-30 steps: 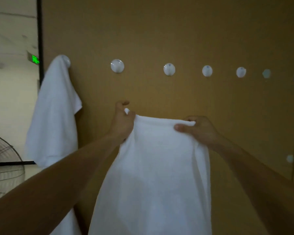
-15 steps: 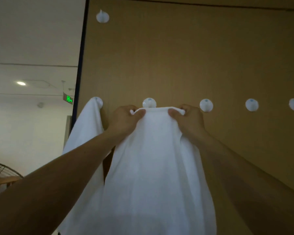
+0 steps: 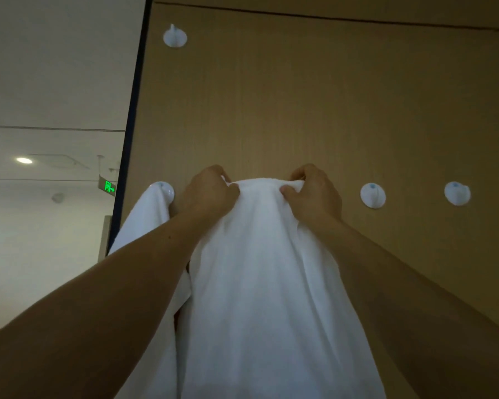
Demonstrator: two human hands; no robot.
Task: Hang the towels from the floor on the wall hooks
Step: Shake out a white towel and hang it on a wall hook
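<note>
Towel (image 3: 260,269) is being pinched along its top edge at frame centre by left hand (image 3: 211,194) and right hand (image 3: 311,197), fingers curled tight. A hook is probably being covered beneath, so it should be eased down squarely before release.

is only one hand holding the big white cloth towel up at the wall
No, the left hand and the right hand both pinch the top edge of the white cloth towel.
</note>
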